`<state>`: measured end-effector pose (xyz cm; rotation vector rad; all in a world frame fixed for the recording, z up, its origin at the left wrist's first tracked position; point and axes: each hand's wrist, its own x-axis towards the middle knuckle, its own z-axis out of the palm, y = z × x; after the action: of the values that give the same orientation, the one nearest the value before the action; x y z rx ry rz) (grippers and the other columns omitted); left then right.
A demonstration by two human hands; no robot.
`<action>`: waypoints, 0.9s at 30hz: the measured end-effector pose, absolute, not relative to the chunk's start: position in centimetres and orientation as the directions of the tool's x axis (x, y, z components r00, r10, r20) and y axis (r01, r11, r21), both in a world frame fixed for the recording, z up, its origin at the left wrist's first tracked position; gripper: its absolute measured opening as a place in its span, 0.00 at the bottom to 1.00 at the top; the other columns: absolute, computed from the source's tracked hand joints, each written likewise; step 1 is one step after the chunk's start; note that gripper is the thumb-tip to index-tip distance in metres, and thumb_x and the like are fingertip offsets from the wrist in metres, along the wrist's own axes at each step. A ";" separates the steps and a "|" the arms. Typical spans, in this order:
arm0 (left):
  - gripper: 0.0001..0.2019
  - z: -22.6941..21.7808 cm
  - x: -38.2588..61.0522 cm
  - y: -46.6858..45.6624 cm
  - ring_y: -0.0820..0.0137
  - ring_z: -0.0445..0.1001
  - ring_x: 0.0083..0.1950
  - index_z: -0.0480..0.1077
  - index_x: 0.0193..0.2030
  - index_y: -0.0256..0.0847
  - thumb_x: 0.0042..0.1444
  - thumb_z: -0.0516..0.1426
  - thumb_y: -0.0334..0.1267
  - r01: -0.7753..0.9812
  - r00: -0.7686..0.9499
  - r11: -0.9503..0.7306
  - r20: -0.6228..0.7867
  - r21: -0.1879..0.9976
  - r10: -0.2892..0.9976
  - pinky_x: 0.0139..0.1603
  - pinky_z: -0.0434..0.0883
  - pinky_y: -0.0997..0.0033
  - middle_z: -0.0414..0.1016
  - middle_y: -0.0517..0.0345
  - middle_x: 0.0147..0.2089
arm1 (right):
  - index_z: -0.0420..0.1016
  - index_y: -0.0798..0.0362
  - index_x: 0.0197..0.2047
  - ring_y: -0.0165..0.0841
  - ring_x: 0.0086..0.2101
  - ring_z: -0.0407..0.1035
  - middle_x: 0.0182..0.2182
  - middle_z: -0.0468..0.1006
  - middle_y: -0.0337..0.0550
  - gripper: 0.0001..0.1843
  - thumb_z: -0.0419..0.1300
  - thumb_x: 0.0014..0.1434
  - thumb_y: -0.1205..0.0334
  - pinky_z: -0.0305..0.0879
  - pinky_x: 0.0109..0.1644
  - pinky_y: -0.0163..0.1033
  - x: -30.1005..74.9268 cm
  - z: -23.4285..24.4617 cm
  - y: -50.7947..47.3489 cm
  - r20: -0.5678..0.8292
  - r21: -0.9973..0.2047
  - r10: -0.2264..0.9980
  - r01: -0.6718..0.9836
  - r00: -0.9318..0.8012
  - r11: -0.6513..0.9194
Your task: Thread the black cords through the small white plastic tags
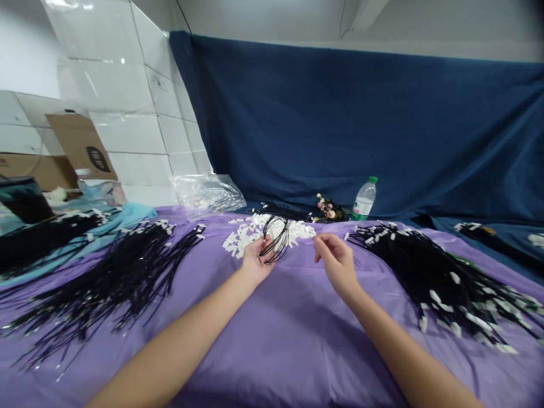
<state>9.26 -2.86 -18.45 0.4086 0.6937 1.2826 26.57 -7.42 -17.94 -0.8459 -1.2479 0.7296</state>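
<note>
My left hand (257, 260) is closed on a loosely looped bundle of thin black cords (278, 241), held up in front of a pile of small white tags (242, 238). To the right of that bundle, apart from it, my right hand (338, 260) has its fingers curled in, thumb and forefinger close together. Whether anything sits between those fingertips is too small to make out. A purple cloth (272, 334) lies under both hands.
Black cords with white ends (429, 266) spread at the right, and another black cord bundle (127, 266) lies at the left. A green-capped bottle (365, 198), small flowers (327, 209) and a clear plastic bag (208, 192) are behind. White boxes (110, 85) rise at the back left.
</note>
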 end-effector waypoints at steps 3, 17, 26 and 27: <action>0.07 -18.8 9.7 -3.1 0.83 0.45 0.11 0.63 0.28 0.35 0.57 0.49 0.29 -0.723 0.234 0.314 -0.210 0.615 0.949 0.13 0.50 0.80 0.57 0.65 0.18 | 0.73 0.56 0.33 0.27 0.21 0.64 0.22 0.70 0.38 0.17 0.62 0.54 0.48 0.66 0.23 0.33 25.2 -18.5 -7.8 0.443 -0.891 0.896 -0.098 0.021 0.442; 0.07 -19.2 10.5 -3.6 0.84 0.44 0.11 0.63 0.31 0.35 0.59 0.49 0.33 -0.696 0.324 0.342 -0.149 0.631 0.934 0.11 0.44 0.82 0.57 0.65 0.20 | 0.75 0.53 0.38 0.28 0.29 0.69 0.30 0.74 0.40 0.17 0.67 0.50 0.51 0.71 0.31 0.35 24.9 -18.3 -8.8 0.342 -0.888 0.938 -0.345 -0.050 0.305; 0.09 -19.6 11.1 -3.6 0.83 0.46 0.13 0.58 0.32 0.39 0.53 0.57 0.38 -0.691 0.191 0.238 -0.144 0.683 0.971 0.13 0.42 0.83 0.55 0.68 0.21 | 0.75 0.53 0.36 0.29 0.34 0.70 0.33 0.76 0.41 0.20 0.66 0.50 0.45 0.68 0.37 0.33 25.4 -18.6 -8.0 0.197 -0.876 0.979 -0.440 0.042 0.195; 0.10 -19.5 11.1 -3.6 0.83 0.46 0.13 0.58 0.33 0.39 0.53 0.57 0.38 -0.694 0.168 0.218 -0.140 0.686 0.976 0.13 0.42 0.82 0.53 0.69 0.21 | 0.74 0.53 0.37 0.29 0.34 0.70 0.34 0.76 0.42 0.21 0.65 0.50 0.44 0.69 0.37 0.33 25.4 -18.7 -7.8 0.165 -0.878 0.985 -0.447 0.057 0.173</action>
<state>11.05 -3.64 -19.50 0.5356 0.6396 1.2718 25.39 -7.81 -18.73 -0.7489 -0.9279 1.2558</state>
